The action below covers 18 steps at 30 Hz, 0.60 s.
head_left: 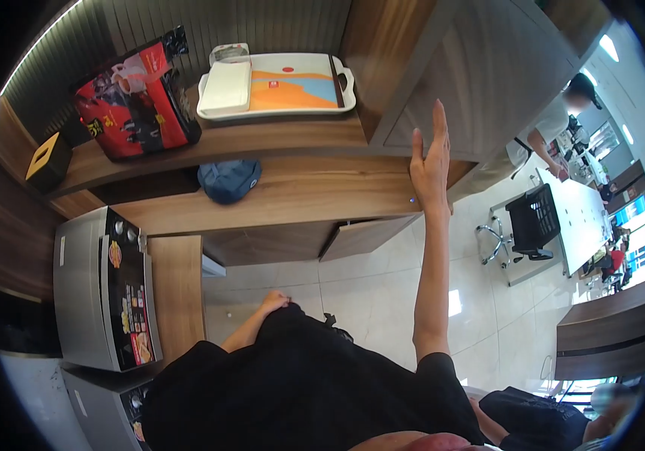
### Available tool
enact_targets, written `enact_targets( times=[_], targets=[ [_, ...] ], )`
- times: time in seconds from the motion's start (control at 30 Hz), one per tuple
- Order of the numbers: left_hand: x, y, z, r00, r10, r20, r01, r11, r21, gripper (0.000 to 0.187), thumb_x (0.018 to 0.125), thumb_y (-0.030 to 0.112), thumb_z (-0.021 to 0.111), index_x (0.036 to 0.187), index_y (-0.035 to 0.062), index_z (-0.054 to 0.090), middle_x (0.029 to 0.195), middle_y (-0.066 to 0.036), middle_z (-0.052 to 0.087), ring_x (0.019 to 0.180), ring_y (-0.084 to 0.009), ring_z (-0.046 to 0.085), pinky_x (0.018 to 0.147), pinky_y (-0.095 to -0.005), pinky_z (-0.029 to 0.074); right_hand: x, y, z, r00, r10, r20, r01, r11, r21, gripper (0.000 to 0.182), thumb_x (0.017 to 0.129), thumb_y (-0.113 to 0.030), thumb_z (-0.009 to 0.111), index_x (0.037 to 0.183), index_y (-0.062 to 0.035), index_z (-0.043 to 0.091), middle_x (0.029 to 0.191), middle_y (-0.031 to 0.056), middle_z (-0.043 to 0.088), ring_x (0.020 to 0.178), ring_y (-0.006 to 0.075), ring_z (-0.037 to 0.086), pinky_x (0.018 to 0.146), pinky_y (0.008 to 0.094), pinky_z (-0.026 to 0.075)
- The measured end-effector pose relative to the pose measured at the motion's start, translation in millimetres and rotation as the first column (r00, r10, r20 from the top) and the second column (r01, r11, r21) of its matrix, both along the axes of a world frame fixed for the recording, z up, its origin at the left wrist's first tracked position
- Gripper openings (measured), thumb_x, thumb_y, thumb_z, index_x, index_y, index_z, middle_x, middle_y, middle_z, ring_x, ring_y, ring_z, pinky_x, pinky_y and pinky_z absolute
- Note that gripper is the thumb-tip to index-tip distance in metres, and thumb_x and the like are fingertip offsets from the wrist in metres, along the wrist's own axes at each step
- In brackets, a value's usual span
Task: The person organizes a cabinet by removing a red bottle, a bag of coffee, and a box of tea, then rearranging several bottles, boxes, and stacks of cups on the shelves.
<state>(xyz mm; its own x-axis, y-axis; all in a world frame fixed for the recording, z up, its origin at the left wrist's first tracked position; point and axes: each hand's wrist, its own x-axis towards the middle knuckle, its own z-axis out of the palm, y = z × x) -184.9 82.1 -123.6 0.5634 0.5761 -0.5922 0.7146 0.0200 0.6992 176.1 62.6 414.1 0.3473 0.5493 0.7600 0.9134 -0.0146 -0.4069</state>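
Note:
My right hand (432, 161) is raised in front of the grey-brown cabinet door (473, 83), palm turned sideways, fingers straight and the thumb apart; nothing is in it. Low at the left, my left hand (276, 301) is closed beside the hem of my black shirt (300, 376); what its fingers hold, if anything, is too small to make out. Beyond it lies the wooden counter (315, 203) with a blue cap (229, 181).
An upper shelf holds a white tray (300, 86), a red bag (138, 98) and a black-yellow box (48, 160). Silver ovens (82, 289) stand left. A lower cabinet door (364, 237) hangs ajar. At right are a person (548, 128), a chair (533, 222) and a white table (574, 218).

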Motion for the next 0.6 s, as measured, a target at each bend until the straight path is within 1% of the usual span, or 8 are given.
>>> enact_targets(
  times=[0.03, 0.1, 0.2, 0.3, 0.4, 0.47, 0.5, 0.6],
  targets=[
    [-9.9, 9.5, 10.7, 0.984, 0.169, -0.049, -0.168, 0.986, 0.009, 0.026, 0.079, 0.030, 0.064, 0.076, 0.0062, 0.075, 0.072, -0.010, 0.073, 0.074, -0.0197, 0.072, 0.069, -0.0362, 0.054, 0.1, 9.3, 2.1, 1.000, -0.006, 0.020, 0.005, 1.000, 0.023, 0.060, 0.103, -0.014, 0.049, 0.156, -0.0059, 0.022, 0.158, 0.0173, 0.035, 0.146, 0.0318, 0.032, 0.119, 0.0461, 0.023],
    [-40.4, 36.8, -32.2, 0.975, 0.215, -0.062, -0.212, 0.976, 0.042, 0.026, 0.078, 0.027, 0.061, 0.080, 0.0058, 0.076, 0.074, -0.010, 0.074, 0.075, -0.0212, 0.073, 0.069, -0.0357, 0.055, 0.4, 26.3, 1.4, 0.998, -0.019, 0.054, 0.016, 0.998, 0.068, 0.061, 0.103, -0.013, 0.049, 0.156, -0.0043, 0.019, 0.159, 0.0173, 0.031, 0.149, 0.0335, 0.027, 0.119, 0.0453, 0.024],
    [-76.0, 65.0, -33.3, 0.979, 0.098, -0.182, -0.106, 0.994, -0.038, 0.029, 0.077, 0.026, 0.059, 0.084, 0.0040, 0.076, 0.079, -0.015, 0.074, 0.078, -0.0314, 0.073, 0.072, -0.0406, 0.055, -4.1, 43.1, 1.1, 0.988, -0.117, 0.105, 0.113, 0.993, 0.042, 0.064, 0.104, -0.015, 0.047, 0.157, -0.0037, 0.014, 0.159, 0.0207, 0.031, 0.149, 0.0343, 0.027, 0.120, 0.0472, 0.023],
    [-110.6, 76.1, -60.5, 0.967, -0.017, -0.254, 0.050, 0.991, 0.122, 0.036, 0.079, 0.032, 0.061, 0.089, 0.0008, 0.075, 0.090, -0.025, 0.072, 0.089, -0.0414, 0.070, 0.080, -0.0464, 0.055, -7.5, 52.7, -2.2, 0.997, -0.067, 0.022, 0.065, 0.994, 0.085, 0.062, 0.106, -0.019, 0.042, 0.157, -0.0024, 0.011, 0.160, 0.0199, 0.027, 0.150, 0.0330, 0.024, 0.123, 0.0482, 0.012],
    [-123.1, 73.8, -28.0, 0.956, -0.062, -0.287, 0.096, 0.990, 0.103, 0.044, 0.083, 0.039, 0.063, 0.094, -0.0020, 0.074, 0.101, -0.031, 0.068, 0.102, -0.0464, 0.065, 0.089, -0.0505, 0.052, -7.3, 56.7, -3.1, 0.996, -0.090, 0.000, 0.089, 0.994, 0.061, 0.058, 0.108, -0.017, 0.035, 0.157, -0.0026, 0.009, 0.160, 0.0219, 0.026, 0.148, 0.0346, 0.028, 0.122, 0.0477, 0.016],
    [-142.3, 75.2, -89.8, 0.962, -0.094, -0.258, 0.134, 0.980, 0.144, 0.048, 0.085, 0.043, 0.062, 0.095, -0.0029, 0.073, 0.104, -0.032, 0.067, 0.106, -0.0458, 0.064, 0.091, -0.0510, 0.050, -10.1, 59.5, 1.8, 0.995, -0.055, -0.083, 0.063, 0.993, 0.096, 0.055, 0.109, -0.017, 0.032, 0.157, -0.0022, 0.010, 0.160, 0.0236, 0.025, 0.146, 0.0360, 0.032, 0.120, 0.0472, 0.021],
    [-145.9, 75.3, -107.6, 0.964, -0.108, -0.244, 0.150, 0.975, 0.163, 0.051, 0.086, 0.045, 0.061, 0.095, -0.0034, 0.073, 0.105, -0.033, 0.066, 0.107, -0.0455, 0.064, 0.092, -0.0513, 0.050, -12.7, 60.7, 3.6, 0.992, -0.034, -0.123, 0.048, 0.992, 0.113, 0.054, 0.109, -0.017, 0.030, 0.157, -0.0020, 0.010, 0.160, 0.0244, 0.024, 0.145, 0.0368, 0.034, 0.120, 0.0469, 0.024],
    [-138.0, 81.4, -112.0, 0.964, -0.089, -0.252, 0.126, 0.983, 0.137, 0.050, 0.086, 0.044, 0.061, 0.095, -0.0035, 0.072, 0.105, -0.032, 0.067, 0.107, -0.0460, 0.063, 0.091, -0.0516, 0.050, -18.0, 67.8, 7.2, 0.992, -0.086, -0.089, 0.099, 0.982, 0.158, 0.050, 0.109, -0.017, 0.029, 0.154, -0.0006, 0.015, 0.159, 0.0262, 0.024, 0.142, 0.0387, 0.038, 0.116, 0.0463, 0.033]
  ],
)
